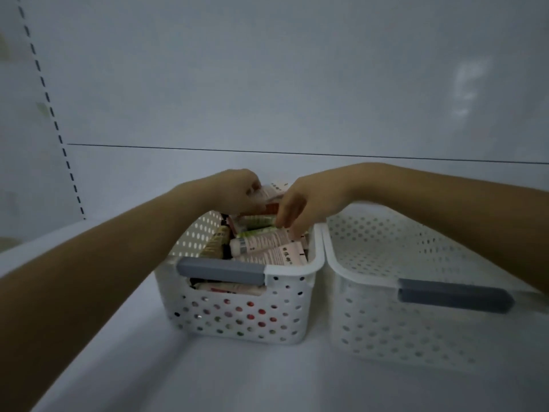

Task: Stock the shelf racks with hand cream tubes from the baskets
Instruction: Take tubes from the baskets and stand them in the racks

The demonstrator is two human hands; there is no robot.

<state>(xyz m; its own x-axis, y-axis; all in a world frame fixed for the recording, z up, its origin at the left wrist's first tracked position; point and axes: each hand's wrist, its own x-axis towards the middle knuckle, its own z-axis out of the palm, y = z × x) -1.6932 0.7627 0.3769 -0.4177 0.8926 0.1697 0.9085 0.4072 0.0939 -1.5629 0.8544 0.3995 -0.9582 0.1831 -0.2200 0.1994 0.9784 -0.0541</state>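
"While both bare arms reach over the white shelf (237,376), where are the hand cream tubes?" asks the desk.

"Heaped in the left basket (315,264), white and perforated, with a grey handle (219,270) on its near rim," the photographer replies. "It stands on the shelf just beside the right basket (371,307), which is of the same make."

"Which way do they lie?"

"Mostly crosswise. The pink tube (267,242) on top lies flat, its long axis running left to right, with its white cap (236,247) pointing at the left wall. The green tubes (255,222) behind it run much the same way. More colours show through the holes in the front wall."

"And the hands?"

"The left hand (237,190) is over the basket's far end, its grip closed round a pale printed tube (269,191) whose free end sticks out to the right. The right hand (303,203) hangs over the heap, fingers bent down and fingertips (292,230) at the pink tube's right end. Whether that grip pinches it or only touches, I cannot tell."

"Background?"

"A plain back panel (267,84) and a slotted upright (47,99) at the left."
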